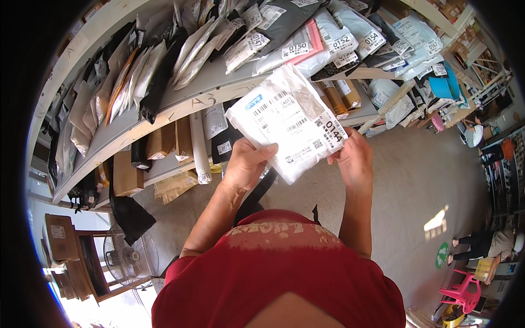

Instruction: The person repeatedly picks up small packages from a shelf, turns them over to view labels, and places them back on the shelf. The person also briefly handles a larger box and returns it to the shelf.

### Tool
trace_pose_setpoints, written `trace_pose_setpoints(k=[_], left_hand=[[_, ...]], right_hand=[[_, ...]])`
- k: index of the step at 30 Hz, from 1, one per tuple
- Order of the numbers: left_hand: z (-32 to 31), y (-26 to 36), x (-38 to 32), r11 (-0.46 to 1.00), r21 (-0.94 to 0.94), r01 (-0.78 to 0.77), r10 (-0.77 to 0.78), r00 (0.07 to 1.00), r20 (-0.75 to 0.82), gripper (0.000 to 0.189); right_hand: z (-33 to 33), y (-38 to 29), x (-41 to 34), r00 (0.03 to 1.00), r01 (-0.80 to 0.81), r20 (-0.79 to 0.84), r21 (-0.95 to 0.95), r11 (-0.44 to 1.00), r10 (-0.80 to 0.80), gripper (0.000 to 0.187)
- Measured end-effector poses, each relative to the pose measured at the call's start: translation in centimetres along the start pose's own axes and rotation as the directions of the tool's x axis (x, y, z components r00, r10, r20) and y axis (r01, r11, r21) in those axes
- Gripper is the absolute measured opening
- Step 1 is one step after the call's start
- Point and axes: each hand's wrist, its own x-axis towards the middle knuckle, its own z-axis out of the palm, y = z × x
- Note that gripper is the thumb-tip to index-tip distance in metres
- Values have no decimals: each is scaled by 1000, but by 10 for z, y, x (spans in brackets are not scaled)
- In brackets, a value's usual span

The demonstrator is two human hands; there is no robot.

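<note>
A white plastic mailing parcel (289,123) with printed labels is held up before a metal shelf. My left hand (249,162) grips its lower left edge, with the thumb on top. My right hand (353,153) holds its right corner beside a numbered sticker, fingers partly beneath. Behind the parcel, the upper shelf board (184,108) carries upright mailing bags on the left and grey, white and pink bags (313,35) lying over one another. The lower shelf holds cardboard boxes (163,141) and a long wrapped roll (199,147).
A standing fan (130,256) is at the lower left, near stacked cardboard boxes (59,238). A blue bin (445,84) sits at the upper right shelf. At the far right are two people (478,246) (473,133) and a pink plastic chair (463,291).
</note>
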Motion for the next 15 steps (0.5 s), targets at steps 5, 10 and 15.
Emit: trace_pose_setpoints(k=[5, 10, 15], left_hand=[[-2, 5, -2, 998, 63, -12, 13, 1000, -22, 39], [-10, 15, 7, 993, 102, -55, 58, 998, -28, 38], [-21, 21, 25, 989, 141, -49, 57, 997, -53, 34]], right_hand=[[7, -1, 2, 994, -105, 26, -118, 987, 109, 39], [20, -2, 11, 989, -113, 81, -142, 984, 125, 39], [32, -5, 20, 986, -130, 77, -184, 974, 146, 44]])
